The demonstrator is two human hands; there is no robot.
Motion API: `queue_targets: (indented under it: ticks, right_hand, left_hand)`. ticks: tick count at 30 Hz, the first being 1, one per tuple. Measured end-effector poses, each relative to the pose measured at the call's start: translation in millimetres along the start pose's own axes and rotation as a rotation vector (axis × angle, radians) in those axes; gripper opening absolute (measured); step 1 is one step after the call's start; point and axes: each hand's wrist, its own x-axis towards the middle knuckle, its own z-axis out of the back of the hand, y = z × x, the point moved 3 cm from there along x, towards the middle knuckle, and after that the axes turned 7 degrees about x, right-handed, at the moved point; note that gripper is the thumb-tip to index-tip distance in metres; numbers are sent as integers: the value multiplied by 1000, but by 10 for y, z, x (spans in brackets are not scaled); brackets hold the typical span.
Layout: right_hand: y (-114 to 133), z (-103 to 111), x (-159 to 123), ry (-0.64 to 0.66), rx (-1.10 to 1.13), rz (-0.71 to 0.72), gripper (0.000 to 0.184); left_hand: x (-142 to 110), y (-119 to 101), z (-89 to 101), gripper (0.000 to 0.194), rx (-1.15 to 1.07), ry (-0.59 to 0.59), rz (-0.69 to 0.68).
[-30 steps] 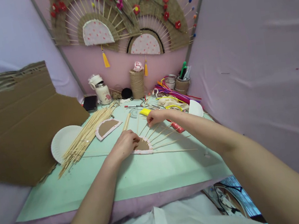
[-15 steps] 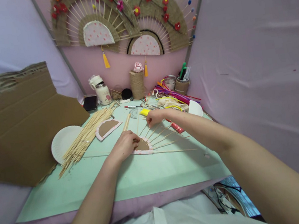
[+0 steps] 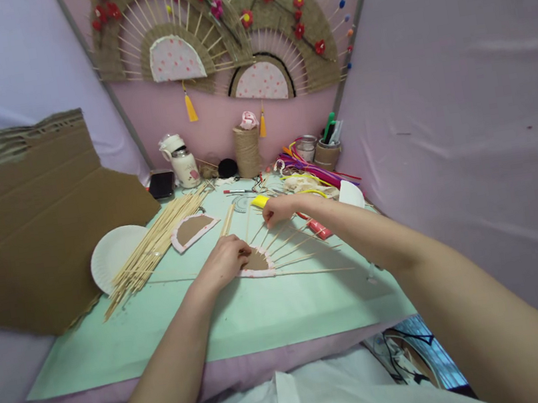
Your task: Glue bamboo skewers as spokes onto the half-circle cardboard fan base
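Observation:
A brown cardboard half-circle (image 3: 258, 261) with a pink-and-white fabric edge lies flat on the mint table cover, thin bamboo sticks (image 3: 298, 246) fanning out from its curved side. My left hand (image 3: 224, 260) rests over its left part with bent fingers pressed on it, hiding that end. Beyond the curved edge, my right hand (image 3: 278, 210) is closed in a pinch on a bamboo stick (image 3: 265, 236) of the fan. A second edged half-circle (image 3: 194, 229) lies to the upper left. Between the two pieces is a small group of sticks (image 3: 227, 221).
Left are a heap of bamboo sticks (image 3: 155, 249), a white paper plate (image 3: 105, 253) and a large cardboard sheet (image 3: 42, 242). Behind stand a bottle (image 3: 186, 168), a twine roll (image 3: 247, 151) and pipe cleaners (image 3: 315, 171). A red packet (image 3: 320, 229) lies under the right forearm.
Both hands stay practically where they were, the left on the half-circle and the right at the stick. Only a slight shift of the camera view shows.

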Motion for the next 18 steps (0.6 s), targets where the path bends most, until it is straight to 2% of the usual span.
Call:
queue_targets:
  ticks: [6, 14, 18]
  right_hand:
    - [-6, -13, -42, 22, 5, 23, 20]
    - [-77, -80, 31, -7, 6, 34, 29]
    - [-65, -98, 16, -27, 13, 37, 33]
  left_hand:
    - [7, 22, -19, 27, 1, -7, -17]
    - [10, 24, -13, 24, -21, -7, -11]
    - [-23, 12, 61, 21, -72, -42, 81]
